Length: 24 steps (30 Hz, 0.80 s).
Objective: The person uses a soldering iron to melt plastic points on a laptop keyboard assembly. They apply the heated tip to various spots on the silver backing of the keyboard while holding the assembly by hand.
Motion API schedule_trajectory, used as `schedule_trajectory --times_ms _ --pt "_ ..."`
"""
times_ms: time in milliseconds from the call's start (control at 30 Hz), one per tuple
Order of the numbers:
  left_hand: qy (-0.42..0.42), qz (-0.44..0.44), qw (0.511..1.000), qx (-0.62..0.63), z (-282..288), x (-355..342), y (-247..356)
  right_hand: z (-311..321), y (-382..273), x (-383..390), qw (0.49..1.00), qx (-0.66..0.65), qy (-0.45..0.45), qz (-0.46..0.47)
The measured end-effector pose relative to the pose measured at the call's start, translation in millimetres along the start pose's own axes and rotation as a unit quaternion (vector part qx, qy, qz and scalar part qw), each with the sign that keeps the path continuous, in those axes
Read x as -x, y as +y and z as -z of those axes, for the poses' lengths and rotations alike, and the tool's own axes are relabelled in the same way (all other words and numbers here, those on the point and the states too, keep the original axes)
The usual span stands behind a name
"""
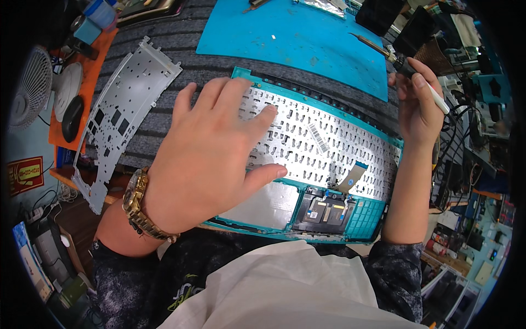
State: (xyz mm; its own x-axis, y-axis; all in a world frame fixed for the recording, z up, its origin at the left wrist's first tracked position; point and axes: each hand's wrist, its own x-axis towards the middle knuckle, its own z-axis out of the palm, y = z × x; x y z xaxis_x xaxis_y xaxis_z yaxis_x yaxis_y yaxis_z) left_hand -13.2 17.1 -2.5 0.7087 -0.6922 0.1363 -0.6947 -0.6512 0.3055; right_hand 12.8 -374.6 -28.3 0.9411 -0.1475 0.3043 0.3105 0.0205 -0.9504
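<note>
A teal laptop palmrest [361,216] lies upside down in front of me, its silver keyboard backplate [323,142] facing up, with a flat ribbon cable [350,176] and a dark touchpad board [326,211] near its lower edge. My left hand [211,153] lies flat on the left part of the backplate, fingers spread, a gold wristwatch [138,205] on the wrist. My right hand [419,104] hovers at the palmrest's right end, holding a soldering iron [383,52] whose tip points up and left over the blue mat.
A blue work mat [296,38] lies beyond the palmrest on a grey ribbed surface. A loose silver metal plate [123,112] rests at the left. A small white fan [30,88] and a black mouse [71,118] sit far left. Cluttered shelves and cables fill the right.
</note>
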Motion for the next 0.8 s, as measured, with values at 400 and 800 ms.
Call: schedule_trajectory --times_ms 400,800 --pt "-0.025 0.014 1.0 0.004 4.5 2.2 1.3 2.1 1.1 -0.4 1.0 -0.003 -0.018 -0.002" --pt "-0.017 0.006 1.0 -0.007 7.8 6.2 -1.5 2.4 1.6 -0.8 1.0 0.006 -0.011 -0.015"
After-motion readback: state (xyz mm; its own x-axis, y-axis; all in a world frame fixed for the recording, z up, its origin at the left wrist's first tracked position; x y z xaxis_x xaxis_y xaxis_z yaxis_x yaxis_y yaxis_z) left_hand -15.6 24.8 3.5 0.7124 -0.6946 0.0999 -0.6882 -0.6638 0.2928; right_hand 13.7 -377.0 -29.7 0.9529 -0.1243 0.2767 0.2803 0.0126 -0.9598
